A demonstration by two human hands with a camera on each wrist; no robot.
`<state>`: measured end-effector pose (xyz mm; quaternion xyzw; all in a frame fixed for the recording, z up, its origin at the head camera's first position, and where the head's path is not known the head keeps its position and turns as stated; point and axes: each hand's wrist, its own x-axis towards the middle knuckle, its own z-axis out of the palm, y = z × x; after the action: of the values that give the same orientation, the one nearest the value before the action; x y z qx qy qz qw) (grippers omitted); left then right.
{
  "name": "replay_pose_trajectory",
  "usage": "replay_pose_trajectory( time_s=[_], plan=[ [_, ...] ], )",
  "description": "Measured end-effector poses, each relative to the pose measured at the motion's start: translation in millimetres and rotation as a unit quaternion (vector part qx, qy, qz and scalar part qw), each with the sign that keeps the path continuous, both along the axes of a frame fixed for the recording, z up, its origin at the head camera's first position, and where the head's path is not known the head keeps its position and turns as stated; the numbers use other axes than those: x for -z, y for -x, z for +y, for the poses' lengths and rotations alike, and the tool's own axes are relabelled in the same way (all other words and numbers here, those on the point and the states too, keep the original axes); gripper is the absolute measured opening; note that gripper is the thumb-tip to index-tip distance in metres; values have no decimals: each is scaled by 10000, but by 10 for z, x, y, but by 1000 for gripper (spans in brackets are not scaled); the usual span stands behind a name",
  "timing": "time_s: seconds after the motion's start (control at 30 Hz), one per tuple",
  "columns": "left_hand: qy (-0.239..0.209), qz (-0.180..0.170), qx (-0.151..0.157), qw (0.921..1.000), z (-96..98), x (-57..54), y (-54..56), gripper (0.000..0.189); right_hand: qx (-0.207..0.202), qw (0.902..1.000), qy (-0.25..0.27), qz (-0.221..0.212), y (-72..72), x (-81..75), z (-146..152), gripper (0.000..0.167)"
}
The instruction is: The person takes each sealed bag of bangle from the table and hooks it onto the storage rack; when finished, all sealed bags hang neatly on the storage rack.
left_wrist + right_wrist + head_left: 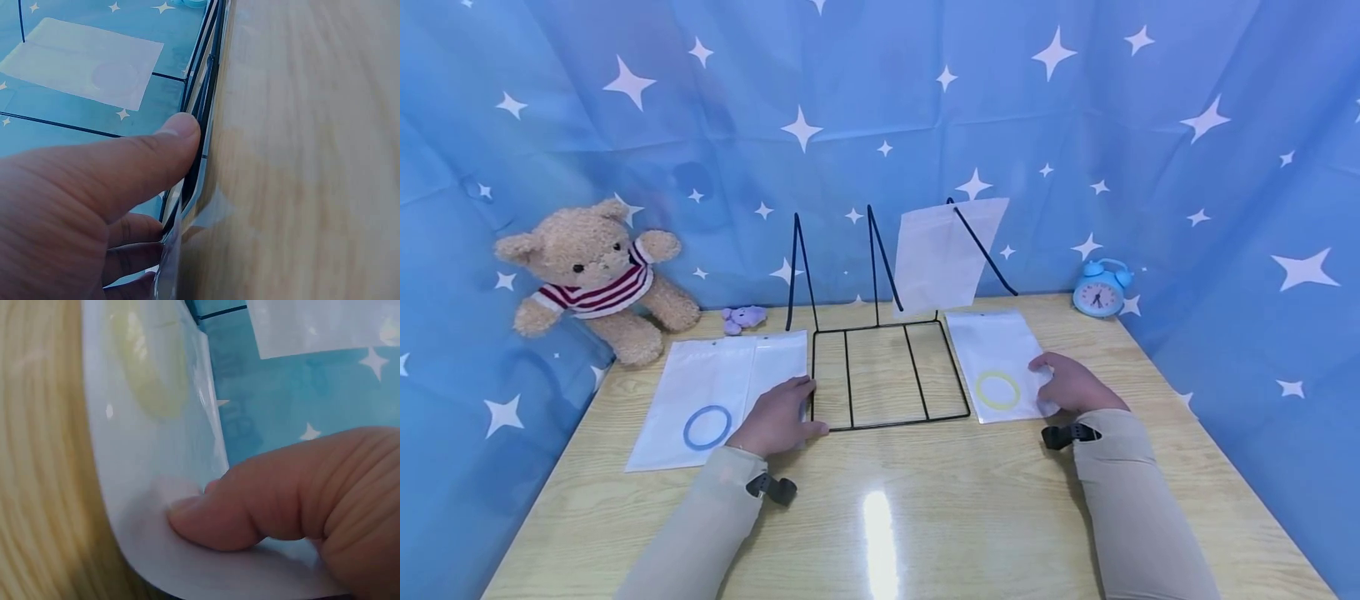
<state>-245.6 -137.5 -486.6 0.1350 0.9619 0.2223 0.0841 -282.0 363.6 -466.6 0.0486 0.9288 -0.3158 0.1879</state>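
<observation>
A black wire rack lies on the table with three angled prongs rising at its back. My left hand grips its front left corner, thumb on the wire and fingers curled beside a clear bag's edge. Under and beside that hand lie overlapping plastic bags, one showing a blue ring. At the rack's right, my right hand pinches the lower right edge of a translucent bag holding a yellow ring. Another bag hangs from the right prong.
A teddy bear in a striped shirt leans at the back left, near a small purple toy. A blue alarm clock stands at the back right. Starred blue curtains enclose the wooden table at the back and sides.
</observation>
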Motion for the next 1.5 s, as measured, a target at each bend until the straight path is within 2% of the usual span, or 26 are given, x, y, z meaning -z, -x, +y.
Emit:
replay_pose_trajectory(
  time_s=[0.13, 0.3, 0.53, 0.67, 0.9, 1.13, 1.27, 1.5],
  plan=[
    [-15, -13, -13, 10000, -2, 0, 9, 85, -198, 9997, -74, 108, -25, -57, -32, 55],
    [-13, -3, -46, 10000, -7, 1, 28, 86, -239, 9994, -162, 201, -12, -111, -64, 54],
    [-22, -71, -48, 10000, -15, 27, 35, 87, -5, 9993, -1, 366, -4, -123, -70, 62],
    [12, -47, -22, 10000, -17, 37, 37, 87, 117, 9979, 34, 641, -2, -118, -59, 65],
    [-3, -39, -6, 10000, -28, 39, 47, 87, 289, 9922, 341, 1163, -17, -149, -50, 58],
    [12, -45, -2, 10000, -35, 54, 54, 87, 567, 9826, 509, 1692, -60, -192, -71, 55],
    [-7, -42, 3, 10000, -32, 54, 49, 87, 924, 9761, 632, 1862, -69, -213, -69, 56],
    [3, -6, 11, 10000, -34, 64, 56, 86, 1534, 9545, 1148, 2284, -84, -271, -58, 55]
  ],
)
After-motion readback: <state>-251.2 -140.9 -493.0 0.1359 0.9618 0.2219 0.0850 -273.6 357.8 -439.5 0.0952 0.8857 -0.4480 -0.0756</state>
